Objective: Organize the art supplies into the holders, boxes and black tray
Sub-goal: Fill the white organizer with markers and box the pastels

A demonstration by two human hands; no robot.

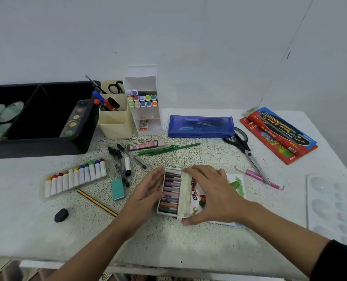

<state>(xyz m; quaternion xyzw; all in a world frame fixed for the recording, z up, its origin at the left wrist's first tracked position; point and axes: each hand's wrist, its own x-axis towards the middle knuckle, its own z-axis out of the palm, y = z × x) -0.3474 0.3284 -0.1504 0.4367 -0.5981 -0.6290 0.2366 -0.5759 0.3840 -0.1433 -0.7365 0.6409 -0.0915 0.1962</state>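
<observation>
An oil pastel box (193, 196) lies at the table's front centre, its inner tray of several pastel sticks (171, 192) slid partly out to the left. My left hand (148, 191) has straight fingers pressed against the tray's left side. My right hand (211, 193) spans the box sleeve, fingers curled over its far edge and thumb at the near corner. The black tray (36, 147) stands at the back left, with a cream holder (116, 122) and a white marker organizer (146, 106) beside it.
Loose on the table: a paint tube set (75, 179), black pens (120, 165), green pens (166, 149), a teal eraser (118, 189), a pencil (97, 203), a black eraser (61, 215), a blue pouch (201, 126), scissors (245, 149), a pink pen (259, 177), a brush pack (280, 134), a white palette (335, 203).
</observation>
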